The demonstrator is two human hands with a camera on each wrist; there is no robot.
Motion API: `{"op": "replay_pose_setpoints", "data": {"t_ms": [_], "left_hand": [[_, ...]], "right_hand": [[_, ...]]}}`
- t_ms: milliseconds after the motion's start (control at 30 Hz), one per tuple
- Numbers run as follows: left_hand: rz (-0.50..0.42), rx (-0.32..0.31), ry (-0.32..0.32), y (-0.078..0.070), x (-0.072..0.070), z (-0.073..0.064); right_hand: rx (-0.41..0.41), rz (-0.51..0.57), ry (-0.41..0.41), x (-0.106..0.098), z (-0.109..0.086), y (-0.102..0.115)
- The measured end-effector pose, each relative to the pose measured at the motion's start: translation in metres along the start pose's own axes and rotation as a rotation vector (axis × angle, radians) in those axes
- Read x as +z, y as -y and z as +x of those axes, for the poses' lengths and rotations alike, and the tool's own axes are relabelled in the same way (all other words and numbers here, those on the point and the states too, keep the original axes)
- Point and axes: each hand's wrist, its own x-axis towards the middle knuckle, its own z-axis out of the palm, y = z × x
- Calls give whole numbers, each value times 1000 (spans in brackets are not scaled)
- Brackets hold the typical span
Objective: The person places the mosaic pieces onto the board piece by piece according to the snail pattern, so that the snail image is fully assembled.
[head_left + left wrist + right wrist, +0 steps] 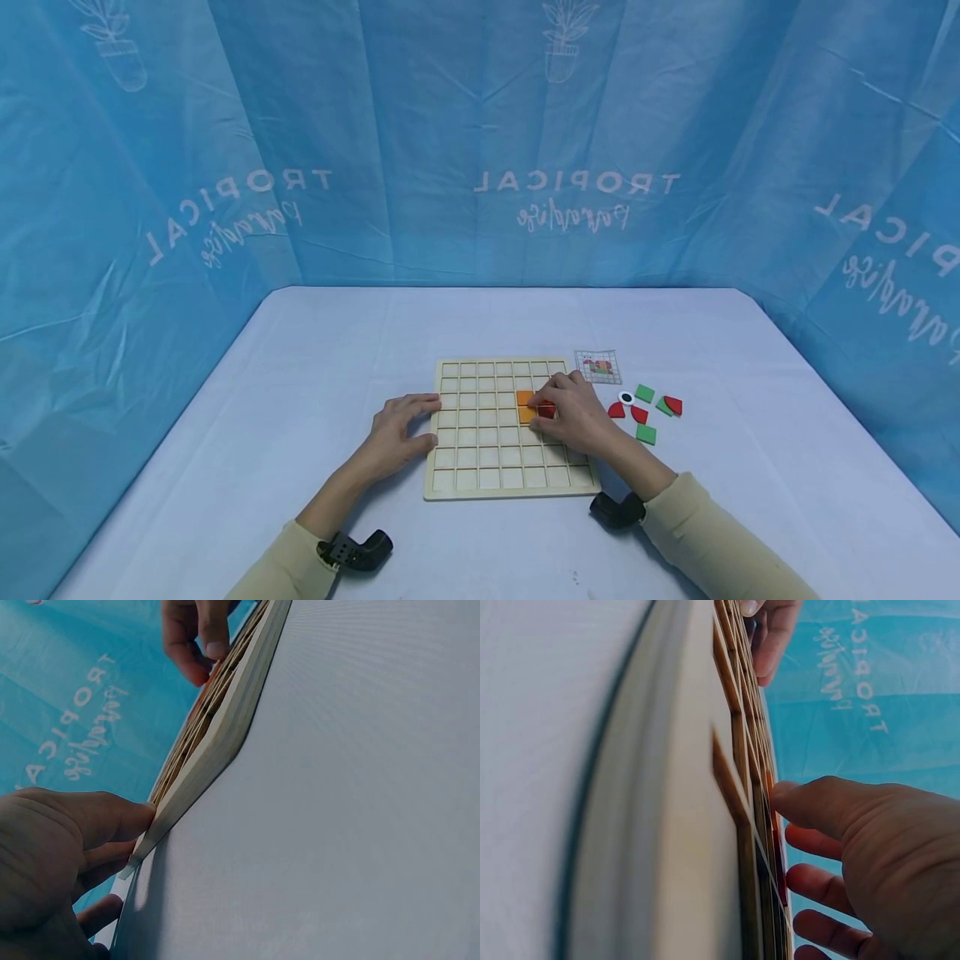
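Observation:
A square wooden grid board (468,458) lies on the table. My left hand (396,435) rests at its left edge, thumb and fingertips touching the rim; the left wrist view shows the thumb on the board's edge (199,769). My right hand (576,414) reaches over the board's right half, its fingertips touching pieces set in the grid. Two orange squares (525,398) sit one below the other beside those fingertips. Under the hand a red piece (547,411) shows partly, its outline hidden by the fingers.
Right of the board lie loose pieces: green squares (646,434), red quarter-rounds (673,405) and a white disc with a black centre (626,398). A small gridded picture card (597,367) lies by the board's upper right corner. Blue curtains (480,125) surround the white table (337,350).

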Motion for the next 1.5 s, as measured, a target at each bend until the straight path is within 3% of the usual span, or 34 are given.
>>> {"op": "replay_pose_setpoints", "data": {"t_ms": [200, 433, 933, 1500], "left_hand": [[-3, -2, -5, -1, 0, 0], [-5, -4, -11, -3, 1, 0], [5, -1, -11, -2, 0, 0], [3, 3, -6, -2, 0, 0]], "right_hand": [[13, 15, -9, -5, -3, -2], [80, 44, -63, -27, -15, -16], [349, -41, -37, -71, -62, -98], [385, -28, 19, -91, -90, -145]]}}
